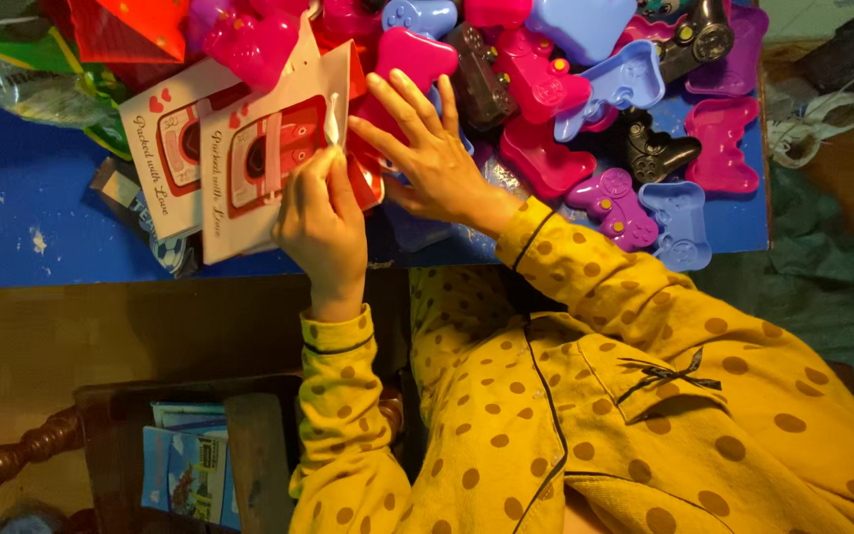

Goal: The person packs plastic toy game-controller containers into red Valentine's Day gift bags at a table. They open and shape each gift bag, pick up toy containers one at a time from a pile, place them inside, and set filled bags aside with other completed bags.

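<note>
Blue table (pixel 42 213), left hand (pixel 323 222) seemingly pinching card (pixel 269 158)

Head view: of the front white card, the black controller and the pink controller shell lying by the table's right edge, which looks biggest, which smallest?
1. Front white card, clearly largest.
2. Pink shell.
3. Black controller, smallest, though partly hidden, so only roughly.

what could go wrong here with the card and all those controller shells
The left hand pinches only the edge of the printed card, so that grip could bend or tear it. The right hand lies spread on the heaped controller-shaped shells; a nudge might start them sliding. Several shells sit near the blue table edge and could drop off.
</note>
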